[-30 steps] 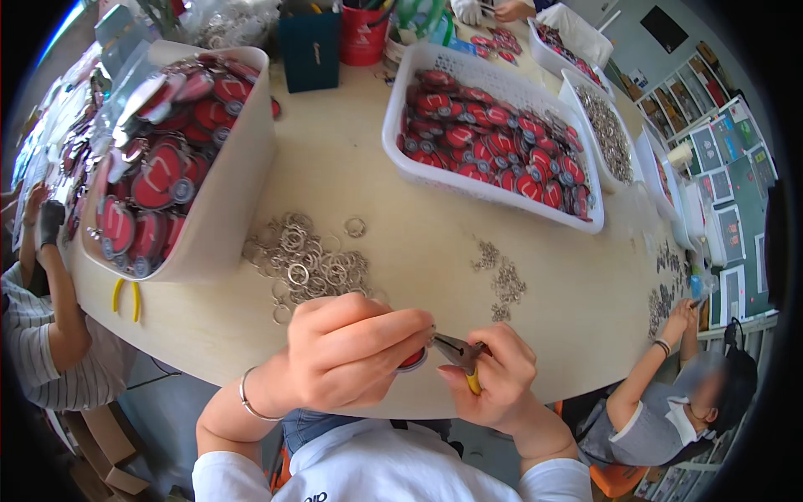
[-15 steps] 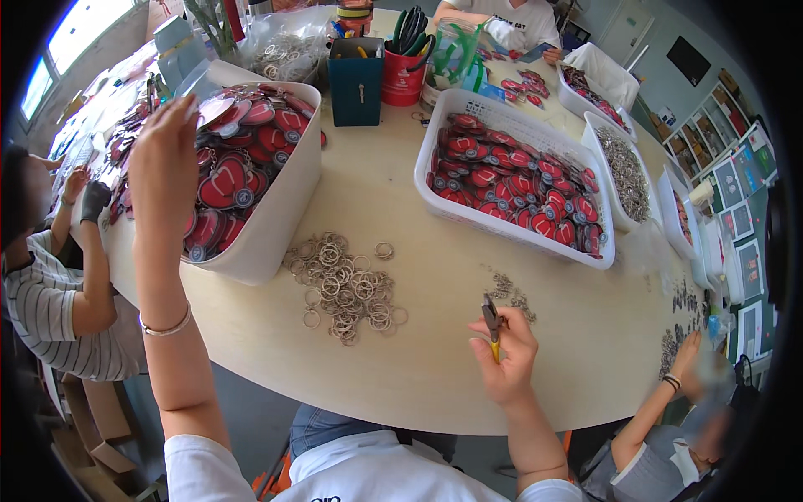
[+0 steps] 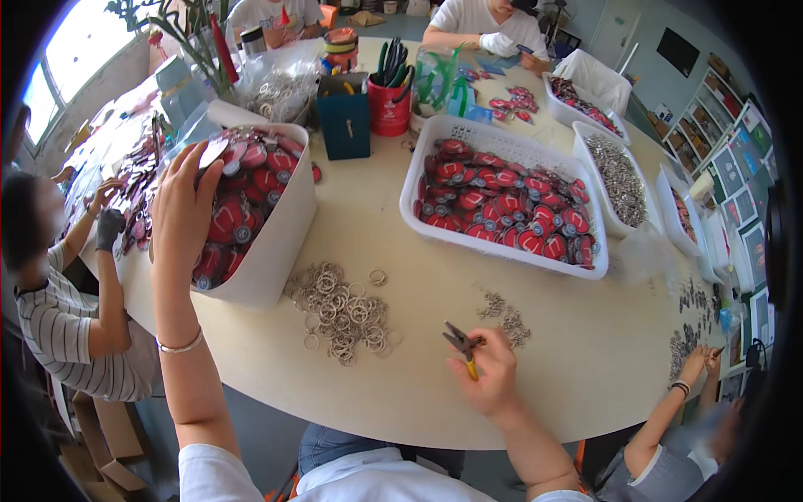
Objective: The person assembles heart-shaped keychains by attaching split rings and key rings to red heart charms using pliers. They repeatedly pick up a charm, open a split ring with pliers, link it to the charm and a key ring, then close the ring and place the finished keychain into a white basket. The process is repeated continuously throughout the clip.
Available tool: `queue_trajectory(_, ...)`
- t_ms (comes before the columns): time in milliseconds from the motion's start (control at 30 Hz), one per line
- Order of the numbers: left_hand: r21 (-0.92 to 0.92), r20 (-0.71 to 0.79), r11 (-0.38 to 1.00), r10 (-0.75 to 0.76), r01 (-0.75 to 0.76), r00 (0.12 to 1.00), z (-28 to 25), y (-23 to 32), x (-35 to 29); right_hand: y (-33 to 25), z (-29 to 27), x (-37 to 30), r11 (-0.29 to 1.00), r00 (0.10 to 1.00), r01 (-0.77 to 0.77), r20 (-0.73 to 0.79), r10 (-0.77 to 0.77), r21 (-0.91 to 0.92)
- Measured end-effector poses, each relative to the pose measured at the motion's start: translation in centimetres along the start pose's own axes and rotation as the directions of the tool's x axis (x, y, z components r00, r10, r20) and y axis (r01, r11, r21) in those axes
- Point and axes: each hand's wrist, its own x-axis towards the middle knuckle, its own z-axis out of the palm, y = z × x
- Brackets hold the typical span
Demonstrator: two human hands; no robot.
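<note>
We see that the left hand (image 3: pixel 177 209) has moved from beside the pliers (image 3: pixel 461 341) to the deep white bin (image 3: pixel 288 217).

Its fingers are extended and parted, the thumb standing away from them, at the bin's near-left side; we cannot tell whether the fingertips touch the red pieces (image 3: pixel 259 180) heaped inside. The right hand (image 3: pixel 495 372) is curled around the yellow-handled pliers above the table (image 3: pixel 418 410), and we see the dark metal head pointing up and to the left, its jaws slightly parted. The red pieces look flat and rounded, many with a small grey disc attached. Between the hands we find a loose pile of silvery rings (image 3: pixel 339 309), and just beyond the right hand, small metal bits (image 3: pixel 506 322).
</note>
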Motion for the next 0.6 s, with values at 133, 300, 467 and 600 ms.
queue_trajectory(133,-0.057,-0.142,0.99,0.121,-0.13,0.982,0.2,3.6,0.0,-0.2,0.2,0.1,1.0,1.0,0.028,-0.009,-0.028,-0.002)
queue_trajectory(300,-0.344,0.255,0.855,0.484,-0.389,0.837,3.6,11.2,-3.4,-0.1,0.2,0.0,0.999,0.999,0.03,-0.041,-0.03,0.01)
queue_trajectory(467,-0.289,0.758,0.913,0.401,-0.287,0.515,9.6,12.2,-5.4,0.4,0.2,0.1,0.999,0.996,0.035,-0.08,-0.035,-0.003)
queue_trajectory(600,-0.453,0.819,0.891,0.4,0.036,0.412,11.1,11.0,-5.6,0.5,0.2,0.2,0.999,0.995,0.031,-0.096,-0.03,0.016)
